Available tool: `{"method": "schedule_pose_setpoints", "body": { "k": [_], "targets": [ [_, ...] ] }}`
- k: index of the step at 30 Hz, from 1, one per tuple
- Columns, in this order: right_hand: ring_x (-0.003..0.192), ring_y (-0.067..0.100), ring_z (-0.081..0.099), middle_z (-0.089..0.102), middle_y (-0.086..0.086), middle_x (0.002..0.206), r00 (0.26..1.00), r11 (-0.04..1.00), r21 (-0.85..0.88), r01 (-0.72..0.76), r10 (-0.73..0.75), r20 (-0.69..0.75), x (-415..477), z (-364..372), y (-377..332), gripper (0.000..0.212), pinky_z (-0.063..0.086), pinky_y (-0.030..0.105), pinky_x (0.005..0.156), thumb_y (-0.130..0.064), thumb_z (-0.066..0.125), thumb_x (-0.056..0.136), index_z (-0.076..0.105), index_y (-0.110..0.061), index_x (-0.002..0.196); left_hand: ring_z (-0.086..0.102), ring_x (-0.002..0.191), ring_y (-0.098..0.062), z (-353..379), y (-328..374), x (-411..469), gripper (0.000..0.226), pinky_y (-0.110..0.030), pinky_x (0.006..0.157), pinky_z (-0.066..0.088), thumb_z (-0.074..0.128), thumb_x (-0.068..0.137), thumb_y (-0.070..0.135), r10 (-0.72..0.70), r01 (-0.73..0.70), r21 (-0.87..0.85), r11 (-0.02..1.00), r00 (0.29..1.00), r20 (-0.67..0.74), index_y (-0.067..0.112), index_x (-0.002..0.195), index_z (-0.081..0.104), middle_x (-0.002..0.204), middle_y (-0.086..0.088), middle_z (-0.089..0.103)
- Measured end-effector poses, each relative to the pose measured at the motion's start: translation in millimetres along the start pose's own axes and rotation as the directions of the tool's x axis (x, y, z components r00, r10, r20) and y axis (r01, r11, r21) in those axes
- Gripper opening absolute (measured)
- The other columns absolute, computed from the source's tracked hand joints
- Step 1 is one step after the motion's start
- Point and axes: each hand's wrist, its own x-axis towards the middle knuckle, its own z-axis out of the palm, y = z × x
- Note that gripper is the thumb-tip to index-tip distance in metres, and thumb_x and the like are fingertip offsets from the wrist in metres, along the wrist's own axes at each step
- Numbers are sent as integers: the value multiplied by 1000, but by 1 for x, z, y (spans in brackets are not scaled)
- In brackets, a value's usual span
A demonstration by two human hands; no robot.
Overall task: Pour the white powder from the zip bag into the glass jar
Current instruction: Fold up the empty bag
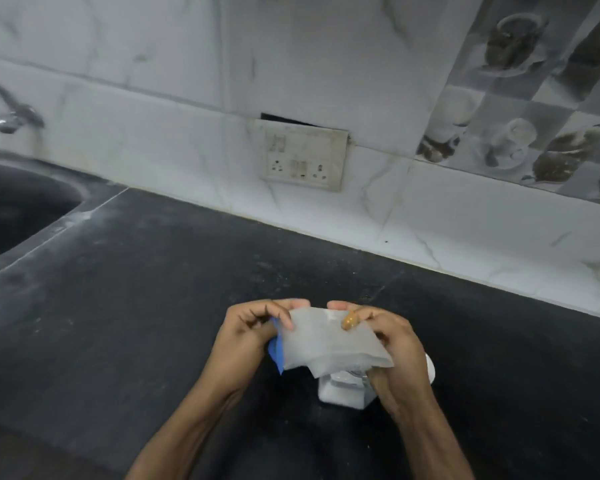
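Note:
Both my hands hold a clear zip bag (329, 341) with a blue strip along its left edge, a little above the dark counter. My left hand (253, 334) pinches the bag's left side near the blue strip. My right hand (392, 344) grips the right side, thumb on top. The bag looks flat and nearly empty. Directly below it stands the glass jar (343, 389), which holds white powder; the bag and my right hand partly hide it. A white round thing (430, 368), perhaps a lid, peeks out behind my right wrist.
The black stone counter (153, 306) stretches left to a dark sink (18, 209) with a metal tap (11, 116) above. A white tiled wall with a socket plate (303, 155) runs along the back.

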Motion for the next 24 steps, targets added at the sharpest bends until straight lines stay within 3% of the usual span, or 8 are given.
{"method": "schedule_pose_setpoints", "body": {
  "k": [2, 5, 6, 9, 15, 20, 22, 24],
  "targets": [
    [88, 23, 75, 78, 8, 104, 995, 1000, 2, -29, 28, 92, -1, 4, 4, 29, 58, 32, 66, -11, 58, 82, 74, -7, 58, 74, 96, -28, -4, 2, -11, 44, -30, 65, 60, 41, 83, -13, -45, 35, -107, 994, 995, -88, 9, 57, 70, 103, -13, 78],
    [81, 10, 75, 80, -1, 91, 989, 939, -319, 128, -98, 108, -3, 8, 23, 15, 55, 21, 68, -2, 77, 82, 78, -11, 70, 73, 80, -19, -17, -1, -37, 15, -27, 61, 58, 62, 80, 15, -124, 104, -161, 982, 985, -124, 7, 72, 71, 97, -11, 77],
    [81, 10, 75, 80, -3, 87, 985, 910, -383, 161, -123, 121, -4, 11, 32, 14, 56, 22, 71, 0, 80, 79, 78, -13, 74, 70, 70, -13, -22, -2, -50, 5, -22, 59, 57, 72, 78, 10, -138, 121, -117, 986, 978, -155, 7, 75, 70, 86, -6, 74],
    [79, 13, 75, 79, -8, 83, 973, 879, -442, 178, -91, 210, -12, 28, 63, 20, 56, 23, 72, -1, 83, 77, 77, -21, 76, 62, 53, -2, -40, -19, -90, 26, -13, 55, 52, 77, 74, -16, -171, 225, 127, 966, 926, -338, 9, 68, 70, 64, 5, 70],
    [75, -5, 71, 77, -19, 84, 887, 780, -612, 130, 184, 423, -41, 67, 134, 12, 52, 11, 67, -10, 81, 80, 79, -22, 80, 58, 58, -13, -102, -57, -204, 28, -21, 59, 49, 75, 81, -7, -196, 462, 192, 866, 667, -719, 16, 67, 81, 62, -10, 73],
    [79, -6, 70, 73, -28, 92, 884, 751, -646, 137, 201, 422, -61, 88, 160, 14, 50, 7, 64, -15, 82, 81, 76, -27, 86, 68, 67, -10, -164, -126, -293, 29, -22, 68, 50, 77, 81, 4, -196, 764, 232, 602, 423, -885, 27, 63, 75, 72, 0, 78],
    [77, -5, 71, 74, -27, 90, 885, 735, -666, 128, 218, 411, -65, 94, 165, 14, 51, 8, 63, -14, 81, 81, 76, -26, 86, 75, 83, -22, -184, -161, -302, 13, -25, 74, 51, 73, 84, 9, -248, 835, 189, 517, 357, -900, 18, 83, 81, 87, -12, 80],
    [75, -2, 71, 75, -23, 87, 890, 716, -690, 107, 240, 388, -69, 99, 169, 14, 52, 10, 62, -14, 81, 82, 77, -27, 86, 73, 99, -32, -205, -191, -296, 22, -32, 84, 53, 68, 86, 6, -325, 873, 155, 462, 330, -886, 7, 106, 78, 105, -19, 77]
  ]
}}
